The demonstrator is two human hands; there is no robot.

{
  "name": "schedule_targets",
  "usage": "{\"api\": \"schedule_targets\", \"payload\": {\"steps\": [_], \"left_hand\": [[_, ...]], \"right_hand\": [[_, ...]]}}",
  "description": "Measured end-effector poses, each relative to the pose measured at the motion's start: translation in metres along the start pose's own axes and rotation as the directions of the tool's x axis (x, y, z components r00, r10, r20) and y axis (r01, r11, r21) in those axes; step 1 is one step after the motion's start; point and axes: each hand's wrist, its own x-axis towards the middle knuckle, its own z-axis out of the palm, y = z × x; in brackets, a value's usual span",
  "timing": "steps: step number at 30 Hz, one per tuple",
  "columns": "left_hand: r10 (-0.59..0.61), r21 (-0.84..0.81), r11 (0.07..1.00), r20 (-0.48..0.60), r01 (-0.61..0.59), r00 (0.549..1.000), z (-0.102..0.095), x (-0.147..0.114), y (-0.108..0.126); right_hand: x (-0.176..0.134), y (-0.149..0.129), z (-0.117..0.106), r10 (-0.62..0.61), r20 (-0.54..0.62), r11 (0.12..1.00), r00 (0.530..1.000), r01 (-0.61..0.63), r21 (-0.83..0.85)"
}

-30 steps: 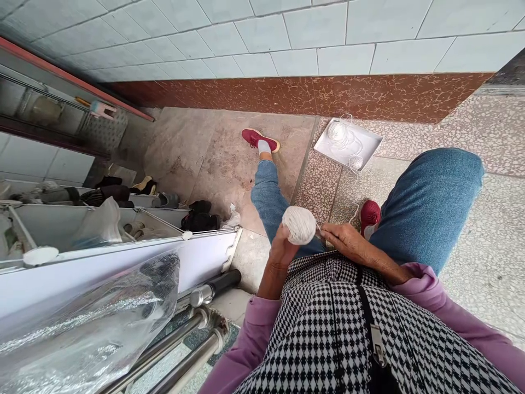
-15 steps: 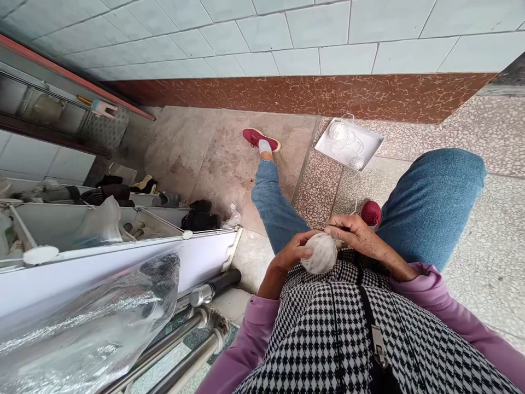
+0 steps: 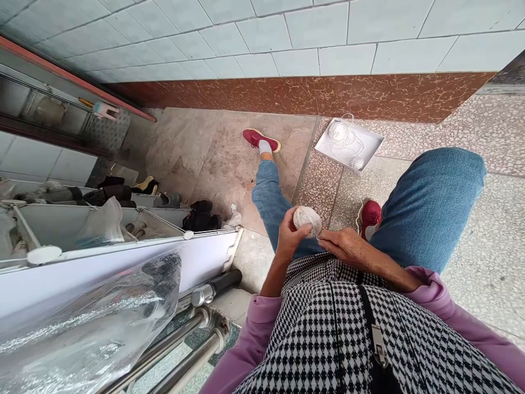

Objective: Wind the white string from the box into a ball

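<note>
A ball of white yarn (image 3: 307, 220) is gripped in my left hand (image 3: 290, 234), with the fingers and thumb wrapped round it above my lap. Close against the ball's lower right side is my right hand (image 3: 344, 243), its thumb and fingers pinched on the yarn strand. A loop of white yarn (image 3: 358, 219) shows near my right shoe. On the floor ahead lies a shallow white tray (image 3: 371, 143) holding a loose coil of white yarn (image 3: 338, 132) and a small white clump (image 3: 357, 163).
To my left stands a white shoe rack (image 3: 209, 249) with shoes and plastic bags in it. Metal tubes (image 3: 180, 345) and clear plastic wrap (image 3: 123, 306) are nearer. A tiled wall (image 3: 262, 33) runs across the front. My red shoes (image 3: 256, 138) rest on the floor.
My left hand has raised the yarn ball forward and left, and turned it. My right hand has shifted slightly down beside it. The strand near my right shoe has changed shape.
</note>
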Motion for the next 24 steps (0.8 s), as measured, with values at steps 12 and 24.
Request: {"api": "schedule_targets", "payload": {"steps": [12,24], "left_hand": [[-0.196,-0.246,0.91,0.454,0.333,0.869,-0.013,-0.018,0.012],[-0.131,-0.087,0.986,0.137,0.144,0.982,-0.008,0.0,0.005]], "right_hand": [[0.005,0.032,-0.017,0.049,-0.253,0.985,0.966,-0.005,0.174],[0.001,-0.003,-0.008,-0.068,-0.104,0.989,0.992,0.08,0.125]]}}
